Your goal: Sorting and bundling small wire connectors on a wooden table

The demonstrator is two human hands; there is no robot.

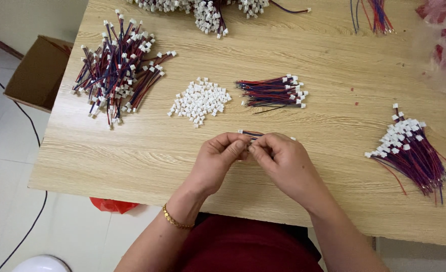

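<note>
Left hand (218,156) and right hand (278,158) fingers pinch wire lead (250,134); long axis left-right, above surface (132,151), connector end hidden.

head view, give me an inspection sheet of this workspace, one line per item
surface: light wooden table, bare along the near edge
job's things: short wire piece pinched between both hands; pile of small white connectors just beyond
clutter: wire bundles at left, centre, right and top edge
grippers: left hand and right hand meet fingertip to fingertip, gold bracelet on left wrist
cables: black cord across the floor
surroundings: cardboard box, red bag under the table, white tiled floor
</note>
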